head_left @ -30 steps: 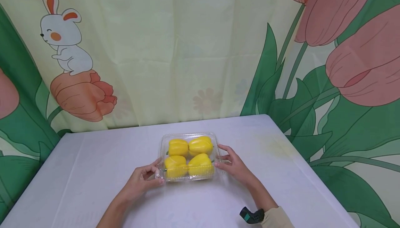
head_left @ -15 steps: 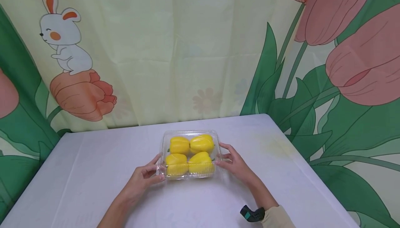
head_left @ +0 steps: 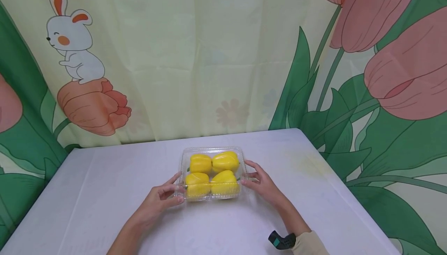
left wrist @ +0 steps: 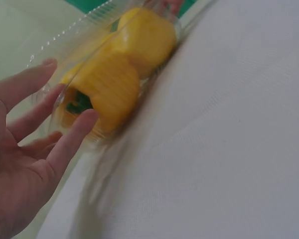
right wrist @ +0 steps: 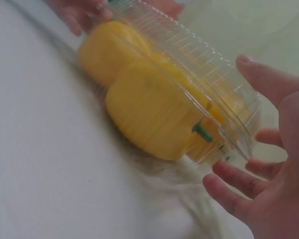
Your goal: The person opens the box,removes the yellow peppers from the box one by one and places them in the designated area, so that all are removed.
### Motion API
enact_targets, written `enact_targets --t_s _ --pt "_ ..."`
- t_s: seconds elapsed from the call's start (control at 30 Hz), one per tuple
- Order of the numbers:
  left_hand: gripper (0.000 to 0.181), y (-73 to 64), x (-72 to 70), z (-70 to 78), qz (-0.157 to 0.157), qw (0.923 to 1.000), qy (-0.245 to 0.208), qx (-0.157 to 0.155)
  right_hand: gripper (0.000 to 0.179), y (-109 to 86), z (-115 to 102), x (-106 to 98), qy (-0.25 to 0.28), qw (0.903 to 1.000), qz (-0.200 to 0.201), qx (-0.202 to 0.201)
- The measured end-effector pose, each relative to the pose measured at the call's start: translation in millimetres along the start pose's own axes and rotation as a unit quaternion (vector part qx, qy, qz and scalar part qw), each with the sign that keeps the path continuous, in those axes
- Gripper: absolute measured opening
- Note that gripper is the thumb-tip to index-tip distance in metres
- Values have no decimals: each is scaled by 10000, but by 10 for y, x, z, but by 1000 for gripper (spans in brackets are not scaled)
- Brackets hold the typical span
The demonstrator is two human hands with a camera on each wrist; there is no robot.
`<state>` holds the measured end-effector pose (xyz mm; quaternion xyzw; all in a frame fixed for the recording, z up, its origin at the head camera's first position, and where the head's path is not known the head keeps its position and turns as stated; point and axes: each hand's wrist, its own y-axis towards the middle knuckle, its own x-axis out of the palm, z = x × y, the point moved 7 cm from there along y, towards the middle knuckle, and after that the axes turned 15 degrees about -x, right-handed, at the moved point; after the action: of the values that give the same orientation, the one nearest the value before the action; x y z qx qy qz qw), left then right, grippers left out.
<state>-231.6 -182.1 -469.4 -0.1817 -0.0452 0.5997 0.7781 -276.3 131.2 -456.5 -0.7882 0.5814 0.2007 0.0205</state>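
Note:
A clear plastic clamshell box (head_left: 211, 149) sits near the middle of the white table, its ribbed walls see-through. Several yellow bell peppers (head_left: 225, 183) with green stems lie inside in two rows. My left hand (head_left: 157, 200) is at the box's left side; in the left wrist view its fingers (left wrist: 72, 139) stretch out, spread, with the tips right at the end wall. At the opposite side is my right hand (head_left: 261, 183), its thumb and fingers spread around the box's end in the right wrist view, fingertips (right wrist: 217, 184) close to the lower edge.
The table (head_left: 115, 177) bears a white cloth and ends at a curtain (head_left: 164, 53) printed with a rabbit and tulips. A black band (head_left: 282, 240) is on the right wrist, by a beige sleeve (head_left: 309, 243).
The box has shifted very slightly away and to the right between both hands, mostly in the first half second. The left fingers have straightened a little along its side.

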Motion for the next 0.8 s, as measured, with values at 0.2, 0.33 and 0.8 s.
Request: enact_targets --t_s 0.2,0.33,0.8 --pt "30 -43 1 29 -157 9997 127 -135 65 7 8 -3 -14 10000 -32 -5" --pt "30 -59 -1 36 -179 9992 230 -255 65 8 17 -1 -42 10000 -25 30" --pt "31 -71 -16 53 -401 9980 466 161 65 -3 -10 -14 -86 9999 -42 41"
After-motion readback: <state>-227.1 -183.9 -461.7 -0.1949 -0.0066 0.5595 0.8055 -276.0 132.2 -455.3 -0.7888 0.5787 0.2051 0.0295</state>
